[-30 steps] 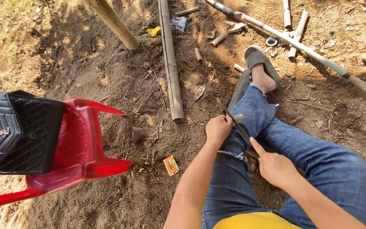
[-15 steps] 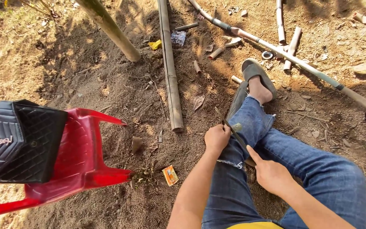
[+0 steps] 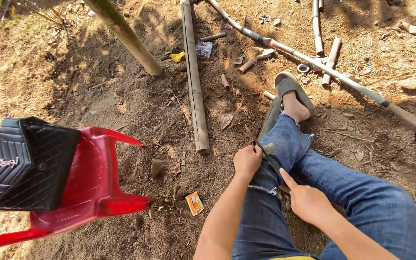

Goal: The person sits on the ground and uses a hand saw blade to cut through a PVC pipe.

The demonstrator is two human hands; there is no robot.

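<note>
Gripping: left hand (image 3: 247, 161) has its fingers curled tight round a thin dark strip (image 3: 265, 154), near its middle.
Right hand: right hand (image 3: 305, 202) meets the strip's near end, forefinger stretched along it; the other fingers look folded around it (partly hidden, so I cannot tell how firmly).
Where the strip lies: across the left thigh of the blue jeans (image 3: 285, 192), above the knee.
Long axis: slanting from the right hand, up and away leftward past the left fist, its free tip over the dirt ground (image 3: 121, 96).
Nearer hand: left hand sits closer to the free tip; right hand anchors the near end.
Around: bamboo pole (image 3: 194, 86) lies lengthwise on the ground just left of the leg; red plastic chair (image 3: 97, 183) carries a black quilted bag (image 3: 27, 163); grey sandal (image 3: 292, 89) on the foot.
</note>
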